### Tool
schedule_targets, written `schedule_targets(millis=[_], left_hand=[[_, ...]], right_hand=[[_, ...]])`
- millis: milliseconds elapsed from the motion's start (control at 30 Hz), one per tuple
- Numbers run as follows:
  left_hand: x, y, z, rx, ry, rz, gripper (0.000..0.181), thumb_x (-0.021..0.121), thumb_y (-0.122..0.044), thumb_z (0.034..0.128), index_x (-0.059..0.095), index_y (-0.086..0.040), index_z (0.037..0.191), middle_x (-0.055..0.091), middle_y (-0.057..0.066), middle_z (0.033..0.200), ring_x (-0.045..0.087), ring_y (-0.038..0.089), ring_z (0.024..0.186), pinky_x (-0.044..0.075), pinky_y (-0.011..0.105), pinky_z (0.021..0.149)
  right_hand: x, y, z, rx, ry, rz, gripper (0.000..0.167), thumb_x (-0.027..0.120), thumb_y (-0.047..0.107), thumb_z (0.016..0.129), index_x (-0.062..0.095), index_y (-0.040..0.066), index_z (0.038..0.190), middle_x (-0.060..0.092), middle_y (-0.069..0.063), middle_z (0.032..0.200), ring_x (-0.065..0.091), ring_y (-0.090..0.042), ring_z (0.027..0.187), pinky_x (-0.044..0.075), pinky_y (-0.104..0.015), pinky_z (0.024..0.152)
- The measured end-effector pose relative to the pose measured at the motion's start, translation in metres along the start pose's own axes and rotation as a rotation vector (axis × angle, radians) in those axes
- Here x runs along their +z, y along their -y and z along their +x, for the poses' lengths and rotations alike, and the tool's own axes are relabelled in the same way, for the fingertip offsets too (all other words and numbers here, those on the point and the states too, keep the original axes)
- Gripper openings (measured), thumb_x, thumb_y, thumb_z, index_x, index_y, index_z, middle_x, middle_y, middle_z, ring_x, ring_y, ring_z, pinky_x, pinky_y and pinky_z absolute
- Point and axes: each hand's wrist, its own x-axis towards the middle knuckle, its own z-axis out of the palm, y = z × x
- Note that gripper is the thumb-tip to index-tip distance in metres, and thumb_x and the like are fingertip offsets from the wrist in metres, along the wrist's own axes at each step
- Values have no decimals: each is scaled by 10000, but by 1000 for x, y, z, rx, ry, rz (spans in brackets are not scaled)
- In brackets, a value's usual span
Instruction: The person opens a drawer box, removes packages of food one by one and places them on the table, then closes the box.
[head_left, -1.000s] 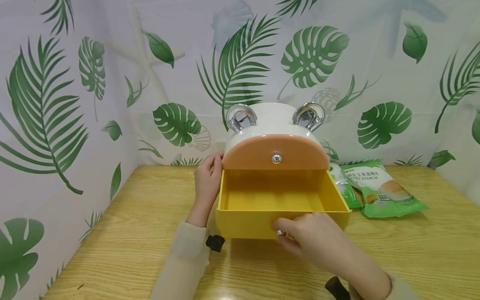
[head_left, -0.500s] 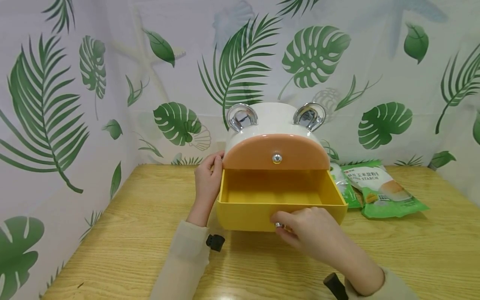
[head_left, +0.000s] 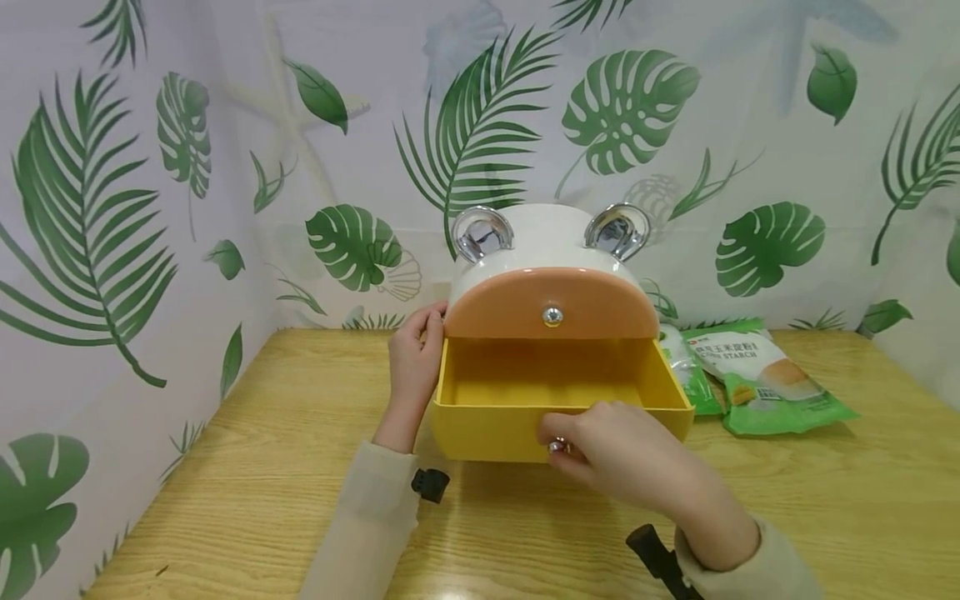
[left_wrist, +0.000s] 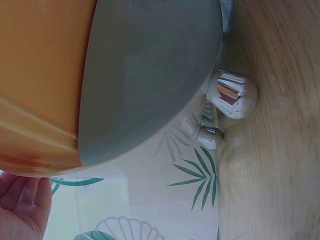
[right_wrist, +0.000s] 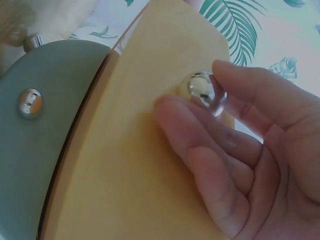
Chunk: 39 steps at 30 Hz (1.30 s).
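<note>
A rounded tabletop drawer cabinet has a white top (head_left: pixel 543 237), two chrome ear shapes, and an orange upper front (head_left: pixel 540 300) with a silver knob. Its yellow drawer (head_left: pixel 487 433) is pulled out and holds nothing that I can see. My right hand (head_left: pixel 630 454) has thumb and fingers around the drawer's silver knob (right_wrist: pixel 205 90), pinching it. My left hand (head_left: pixel 414 354) rests against the cabinet's left side; some fingertips are hidden behind it. In the left wrist view, fingers (left_wrist: pixel 30 200) touch the cabinet's edge beside a grey-green lower panel (left_wrist: pixel 145 75).
Right of the cabinet lie a corn starch bag (head_left: pixel 765 375) and a second green-and-white bag (head_left: pixel 693 375), partly hidden by the drawer. Silver feet (left_wrist: pixel 232 95) raise the cabinet off the wooden table (head_left: pixel 300 467). A leaf-patterned cloth (head_left: pixel 360 167) hangs close behind.
The yellow drawer has slid a little way inward, my right hand moving with it on the knob. Since then the right wrist has risen slightly. My left hand has stayed in place.
</note>
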Motion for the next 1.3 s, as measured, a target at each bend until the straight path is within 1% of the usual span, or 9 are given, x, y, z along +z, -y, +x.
schedule_targets(millis=[167,433,533,767,967,1100,1300], left_hand=[[0,1,1,-4,-1,1,257,451,-100,908,635,25,1037,622,137,1032,562,230,988,455,344,827],[0,2,1,-5,2,-4,252,455,-99,910,637,20,1036,624,132,1029,564,226,981,459,341,821],[-1,2,1,-10,3,-6,253,456,-102,911,637,19,1039,625,131,1029,564,227,982,461,345,817],[-2,2,0,-18,-8,3,247,470,-102,903,641,17,1037,628,129,1025,568,231,977,473,352,794],[-3,1,0,-25,-4,-10,240,480,-96,897,645,14,1033,631,128,1019,574,227,963,493,362,744],[-4,0,0,-29,4,-14,243,479,-106,902,644,10,1037,630,124,1024,571,220,973,487,354,764],[-3,0,0,-10,7,-14,248,475,-112,905,643,14,1038,629,129,1025,567,221,986,468,349,803]], right_hand=[[0,-2,1,-17,-12,-15,73,610,177,826,555,223,821,437,158,610,381,-18,485,343,-190,470],[1,-3,3,-8,-18,-17,68,610,170,824,560,215,822,437,157,610,377,-15,477,340,-189,458],[2,-4,4,-15,-34,-15,67,611,159,823,566,209,823,442,154,615,378,-13,479,342,-188,457],[6,-10,7,-36,-96,-35,35,611,167,826,583,187,822,453,153,609,373,-6,471,343,-178,452],[10,-15,12,-25,-134,-69,50,625,146,811,594,182,827,464,146,607,375,-9,474,344,-173,458],[12,-18,14,-23,-166,-93,36,625,157,811,606,170,839,466,147,599,370,-7,470,344,-170,459],[17,-22,16,-28,-230,-128,46,616,157,810,582,188,813,392,146,533,350,-11,453,321,-185,442]])
